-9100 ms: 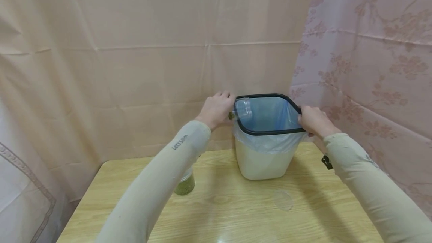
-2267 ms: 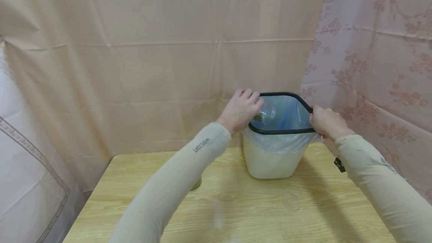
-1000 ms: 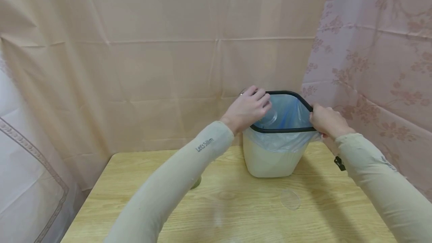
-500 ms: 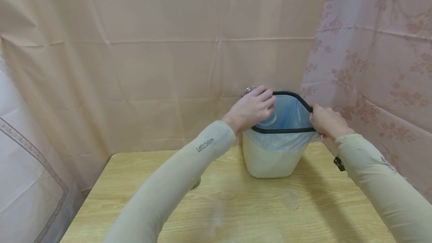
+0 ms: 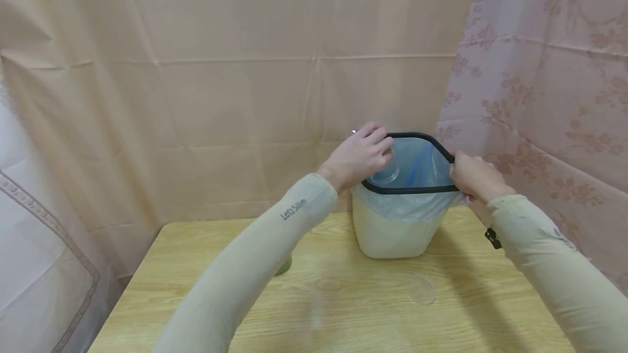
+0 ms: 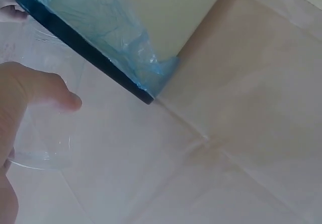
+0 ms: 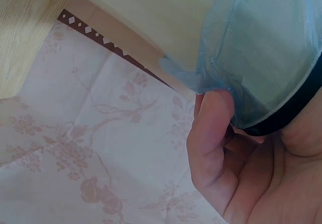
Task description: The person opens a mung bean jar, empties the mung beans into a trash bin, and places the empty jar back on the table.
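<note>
My left hand holds a clear jar on its side over the left part of the bin's opening. The jar's round mouth points into the bin, and in the left wrist view I see no contents through its wall. The cream waste bin stands on the table, lined with a thin bluish bag folded out over the black rim. At the bin's right side my right hand grips the rim, its fingers curled under the edge and bag in the right wrist view.
A container of green stuff sits on the wooden table, mostly hidden behind my left forearm. A clear flat disc lies in front of the bin. Beige cloth hangs behind, and floral cloth on the right.
Since the earliest frame, my left hand has brought the jar rightward over the bin and tipped it. The green contents seen in it no longer show. My right hand stays on the rim.
</note>
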`<state>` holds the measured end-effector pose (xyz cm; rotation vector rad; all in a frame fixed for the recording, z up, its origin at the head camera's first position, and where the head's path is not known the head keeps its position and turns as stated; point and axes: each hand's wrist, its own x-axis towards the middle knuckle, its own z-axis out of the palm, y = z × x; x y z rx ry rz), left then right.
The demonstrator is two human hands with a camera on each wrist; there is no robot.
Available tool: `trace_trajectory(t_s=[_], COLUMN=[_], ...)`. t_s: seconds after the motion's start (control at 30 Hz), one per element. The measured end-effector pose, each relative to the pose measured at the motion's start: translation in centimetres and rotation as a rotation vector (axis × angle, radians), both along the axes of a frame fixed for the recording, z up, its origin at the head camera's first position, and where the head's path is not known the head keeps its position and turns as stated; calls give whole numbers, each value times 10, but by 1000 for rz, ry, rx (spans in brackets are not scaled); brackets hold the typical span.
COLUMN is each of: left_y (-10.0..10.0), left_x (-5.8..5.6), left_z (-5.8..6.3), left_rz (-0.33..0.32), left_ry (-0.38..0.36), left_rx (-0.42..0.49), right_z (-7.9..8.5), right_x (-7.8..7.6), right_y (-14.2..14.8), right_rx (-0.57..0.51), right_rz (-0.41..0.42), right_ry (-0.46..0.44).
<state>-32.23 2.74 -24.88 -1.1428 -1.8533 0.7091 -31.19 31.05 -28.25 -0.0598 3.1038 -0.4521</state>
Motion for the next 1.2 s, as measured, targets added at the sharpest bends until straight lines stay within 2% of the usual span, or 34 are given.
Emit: trace_trajectory(t_s=[0.3, 0.6, 1.0, 1.1, 1.2], left_y=[-5, -6, -10, -12, -14], left_x=[0, 2, 1, 1, 2], left_z=[0, 1, 1, 2, 3], left_rz=[25, 17, 44, 53, 64], left_ry=[-32, -16, -50, -75, -125], left_rx=[18, 27, 44, 59, 112], right_z=[1, 1, 2, 2, 3], right_x=[0, 1, 1, 1, 1], right_y=[-1, -1, -2, -2, -3], right_rx=[-4, -10, -7, 3, 21], right_rz=[3, 12, 12, 9, 5], right_ry=[-6, -2, 2, -3, -6])
